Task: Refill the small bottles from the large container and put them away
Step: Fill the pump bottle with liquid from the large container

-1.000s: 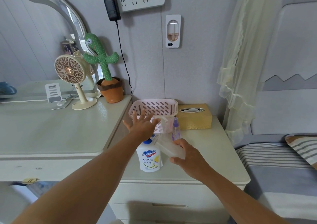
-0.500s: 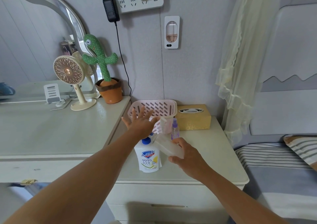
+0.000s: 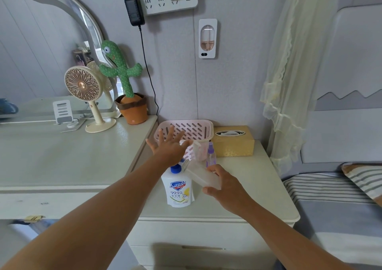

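- Translucent small bottle (image 3: 203, 177), gripped in right hand (image 3: 225, 185), tilts neck-first toward large container (image 3: 178, 189) (just right of it).
- Left hand (image 3: 170, 149) above that container, fingers (image 3: 170, 131) splayed, empty.

I see the large container (image 3: 178, 189): white soap btl w/ blue cap & Safeguard label, upright near the front of the nightstand (image 3: 248, 178). The frosted small bottle (image 3: 201, 176) is tilted, neck end by the blue cap, gripped in the right hand (image 3: 227, 185). Just behind, the purple spray bottle (image 3: 210, 156) stands upright. Left of it is a clear bottle (image 3: 198, 152) w/ white top, in front of the pink basket (image 3: 186, 123); too blurry for details.
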Available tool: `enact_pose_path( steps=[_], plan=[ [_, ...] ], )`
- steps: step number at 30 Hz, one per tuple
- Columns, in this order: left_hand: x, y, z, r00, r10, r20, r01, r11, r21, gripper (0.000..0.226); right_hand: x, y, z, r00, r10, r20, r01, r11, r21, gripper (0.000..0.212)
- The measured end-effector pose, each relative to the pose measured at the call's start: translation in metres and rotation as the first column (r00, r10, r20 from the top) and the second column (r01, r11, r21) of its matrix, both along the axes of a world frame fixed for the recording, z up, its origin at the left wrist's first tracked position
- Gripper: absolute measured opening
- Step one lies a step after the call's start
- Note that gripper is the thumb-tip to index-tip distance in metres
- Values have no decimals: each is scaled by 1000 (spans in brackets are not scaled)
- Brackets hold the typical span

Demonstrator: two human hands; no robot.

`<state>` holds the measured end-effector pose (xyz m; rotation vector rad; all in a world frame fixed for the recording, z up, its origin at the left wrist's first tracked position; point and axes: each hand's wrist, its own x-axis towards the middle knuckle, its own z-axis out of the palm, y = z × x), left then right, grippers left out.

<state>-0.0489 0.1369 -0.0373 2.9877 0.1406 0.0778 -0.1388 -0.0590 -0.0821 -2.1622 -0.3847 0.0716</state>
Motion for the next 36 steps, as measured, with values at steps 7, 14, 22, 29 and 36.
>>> enact_pose_path(
  steps=[7, 14, 22, 29, 36],
  plan=[
    [-6, -2, -7, 997, 6, -74, -6, 1000, 6, 55, -3, -1, -5, 1000, -3, -24, 3, 1000, -5, 50],
    [-4, -1, 5, 1000, -5, -6, 5, 1000, 21, 64, -1, -1, 1, 1000, 4, 11, -3, 1000, -14, 50],
    [-7, -4, -7, 997, 13, -73, -13, 1000, -4, 55, -2, -1, -7, 1000, -2, -25, 2, 1000, -1, 50],
    [-4, -2, 3, 1000, 1, -26, -1, 1000, 7, 62, -2, -1, -1, 1000, 2, -7, -2, 1000, 5, 49],
    [-8, -5, -4, 995, 27, -92, -28, 999, -15, 56, -4, -1, -6, 1000, 0, -25, 0, 1000, 5, 50]
  ],
)
